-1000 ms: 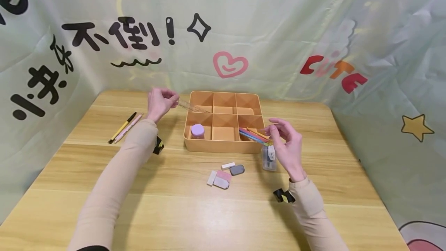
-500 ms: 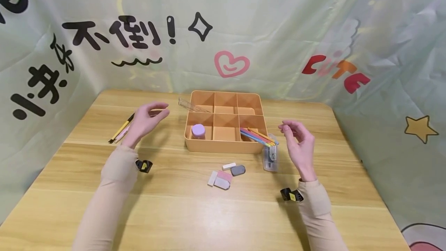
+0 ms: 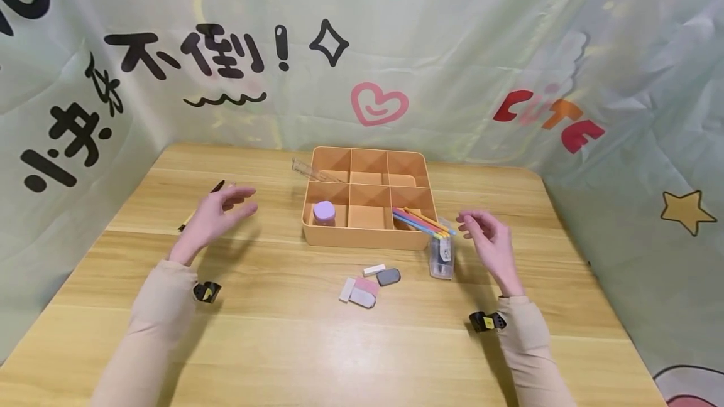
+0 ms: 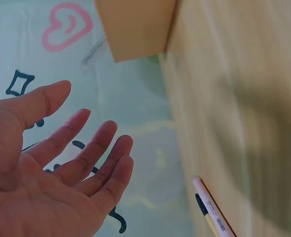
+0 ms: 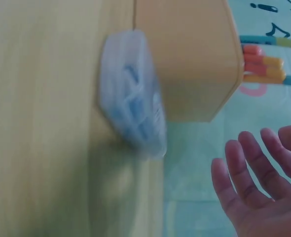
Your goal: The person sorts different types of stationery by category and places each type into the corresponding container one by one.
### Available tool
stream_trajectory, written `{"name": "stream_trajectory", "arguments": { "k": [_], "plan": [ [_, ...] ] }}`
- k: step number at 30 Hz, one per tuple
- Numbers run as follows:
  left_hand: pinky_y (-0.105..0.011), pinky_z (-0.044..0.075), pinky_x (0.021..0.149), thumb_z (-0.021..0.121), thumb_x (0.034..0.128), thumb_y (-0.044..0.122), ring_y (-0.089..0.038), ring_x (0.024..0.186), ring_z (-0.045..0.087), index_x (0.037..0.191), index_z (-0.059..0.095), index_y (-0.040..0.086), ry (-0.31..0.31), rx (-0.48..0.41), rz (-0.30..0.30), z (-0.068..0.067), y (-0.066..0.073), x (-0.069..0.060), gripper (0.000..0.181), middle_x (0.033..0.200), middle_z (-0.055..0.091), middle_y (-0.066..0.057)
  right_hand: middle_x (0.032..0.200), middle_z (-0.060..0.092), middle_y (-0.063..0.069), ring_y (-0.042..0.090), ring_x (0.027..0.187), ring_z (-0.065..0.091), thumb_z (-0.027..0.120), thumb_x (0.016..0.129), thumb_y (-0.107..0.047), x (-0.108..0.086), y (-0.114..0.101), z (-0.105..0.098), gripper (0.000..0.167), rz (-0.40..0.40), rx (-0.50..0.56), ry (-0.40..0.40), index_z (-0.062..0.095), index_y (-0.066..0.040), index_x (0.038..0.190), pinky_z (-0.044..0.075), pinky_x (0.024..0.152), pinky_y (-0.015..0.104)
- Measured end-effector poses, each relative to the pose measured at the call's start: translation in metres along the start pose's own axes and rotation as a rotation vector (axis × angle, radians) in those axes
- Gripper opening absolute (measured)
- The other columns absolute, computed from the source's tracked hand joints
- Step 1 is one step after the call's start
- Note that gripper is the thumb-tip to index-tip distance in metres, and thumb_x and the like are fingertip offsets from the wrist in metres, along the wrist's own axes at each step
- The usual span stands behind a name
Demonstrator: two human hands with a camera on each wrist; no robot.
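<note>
from the head view, the left hand (image 3: 217, 220) hung loose at nine o'clock of the six-compartment organiser (image 3: 370, 237), the right hand (image 3: 491, 245) towards four. a clear ruler (image 3: 318, 173) leaned in the ten o'clock compartment; coloured pens (image 3: 421, 223) jutted from the four o'clock one.

from the left wrist, spread fingers gripped nothing.

from the right wrist, relaxed fingers held nothing, a blurred clear case (image 5: 128, 89) at their ten o'clock.

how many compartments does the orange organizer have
6: back-left compartment, back-middle compartment, back-right compartment, front-left compartment, front-middle compartment, front-right compartment; none hidden.
</note>
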State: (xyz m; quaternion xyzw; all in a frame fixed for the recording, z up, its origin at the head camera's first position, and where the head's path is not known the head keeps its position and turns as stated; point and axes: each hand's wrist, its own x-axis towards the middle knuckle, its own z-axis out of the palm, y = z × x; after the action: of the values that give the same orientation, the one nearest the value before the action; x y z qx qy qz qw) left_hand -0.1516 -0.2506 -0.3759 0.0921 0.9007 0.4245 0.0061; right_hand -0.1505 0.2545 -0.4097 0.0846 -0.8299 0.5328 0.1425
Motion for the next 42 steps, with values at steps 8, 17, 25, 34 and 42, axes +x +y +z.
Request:
{"name": "stream_trajectory", "arguments": {
  "k": [8, 17, 25, 34, 42],
  "plan": [
    [-0.069, 0.026, 0.118, 0.063, 0.1000, 0.024, -0.055, 0.145, 0.029, 0.141, 0.050, -0.006, -0.032, 0.071, -0.009, -0.002, -0.014, -0.009, 0.052, 0.166, 0.016, -0.028, 0.116, 0.069, 0.027, 0.021, 0.100, 0.067, 0.057, 0.101, -0.010, -0.008, 0.013, -0.016, 0.028, 0.056, -0.289, -0.230, 0.065, 0.007, 0.121, 0.051, 0.082, 0.010],
    [-0.076, 0.016, 0.116, 0.062, 0.1005, 0.027, -0.055, 0.150, 0.015, 0.145, 0.045, -0.005, -0.052, 0.105, -0.032, -0.007, -0.031, -0.015, 0.057, 0.169, 0.015, -0.017, 0.103, 0.068, 0.022, 0.027, 0.090, 0.066, 0.066, 0.096, -0.037, -0.005, 0.006, -0.007, 0.066, 0.239, -0.540, -0.408, 0.047, 0.010, 0.139, 0.057, 0.077, 0.037],
    [-0.075, 0.015, 0.117, 0.062, 0.1004, 0.027, -0.054, 0.151, 0.015, 0.146, 0.044, -0.005, -0.043, 0.070, -0.042, 0.004, -0.025, -0.014, 0.059, 0.169, 0.013, -0.020, 0.092, 0.063, 0.016, 0.022, 0.077, 0.057, 0.062, 0.095, -0.054, 0.005, 0.006, 0.008, 0.083, 0.332, -0.689, -0.507, 0.041, 0.012, 0.140, 0.043, 0.059, 0.028],
    [-0.060, 0.025, 0.124, 0.054, 0.1044, 0.031, -0.047, 0.147, 0.033, 0.154, 0.031, -0.004, -0.041, -0.081, 0.018, 0.049, 0.004, 0.003, 0.065, 0.158, 0.034, -0.030, 0.110, 0.060, 0.028, 0.021, 0.057, 0.060, 0.055, 0.099, -0.049, 0.020, 0.008, 0.016, 0.080, 0.412, -0.651, -0.593, 0.026, 0.005, 0.152, 0.052, 0.049, 0.030],
    [-0.064, 0.020, 0.124, 0.053, 0.1039, 0.037, -0.043, 0.154, 0.021, 0.163, 0.013, 0.010, -0.068, -0.138, 0.033, 0.084, 0.024, 0.012, 0.076, 0.169, 0.016, -0.018, 0.119, 0.059, 0.035, 0.020, 0.054, 0.061, 0.058, 0.096, -0.044, 0.031, 0.010, 0.020, 0.083, 0.431, -0.638, -0.631, 0.023, 0.002, 0.156, 0.054, 0.045, 0.030]
  ]
}}
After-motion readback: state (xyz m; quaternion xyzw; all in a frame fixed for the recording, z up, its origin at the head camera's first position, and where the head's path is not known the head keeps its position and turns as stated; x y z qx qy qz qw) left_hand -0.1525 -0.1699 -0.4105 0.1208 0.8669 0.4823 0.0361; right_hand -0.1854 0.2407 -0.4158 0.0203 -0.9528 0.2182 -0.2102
